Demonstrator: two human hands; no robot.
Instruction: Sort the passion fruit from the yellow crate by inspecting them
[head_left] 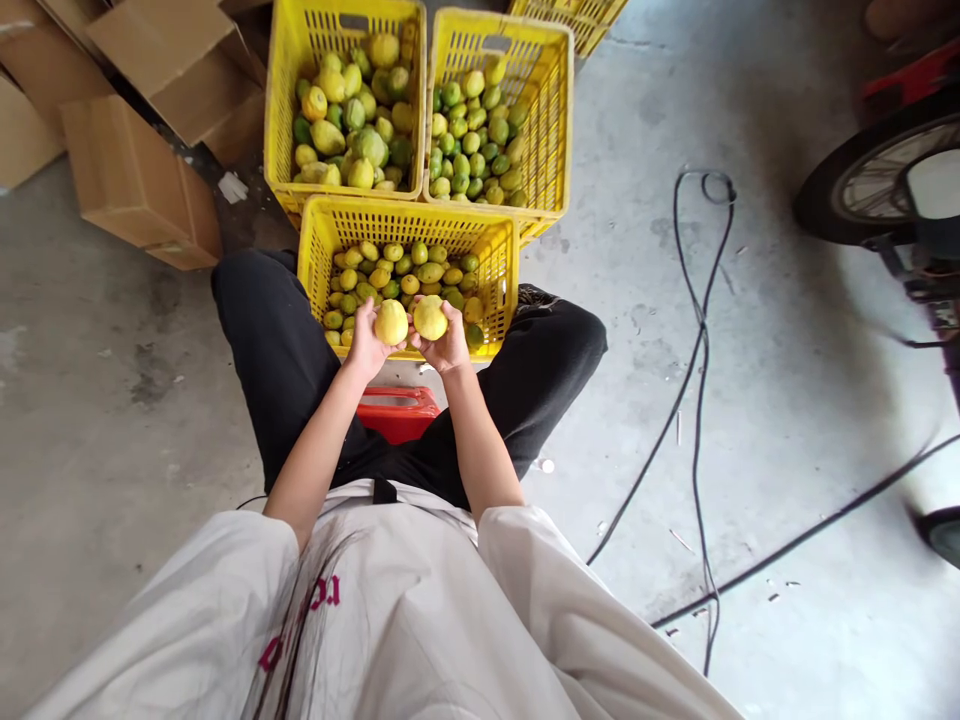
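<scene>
Side by side over the near edge of a yellow crate (504, 290), my two hands each hold a yellow lemon. In my left hand (366, 345) one lemon (391, 322) rests with the fingers curled around it. My right hand (450, 348) grips the other lemon (430, 318), which is rounder and slightly bumpy. The hands almost touch at the fingertips. Below them the crate contains many small green and yellow lemons (390, 253). Fingers under the held fruit are partly hidden.
Behind stand two more yellow crates, left (270, 120) and right (559, 130), with green and yellow citrus. Cardboard boxes (135, 180) lie at left. A red stool (397, 415) shows between my legs. Black cable (701, 330) crosses the floor toward a wheel (817, 200).
</scene>
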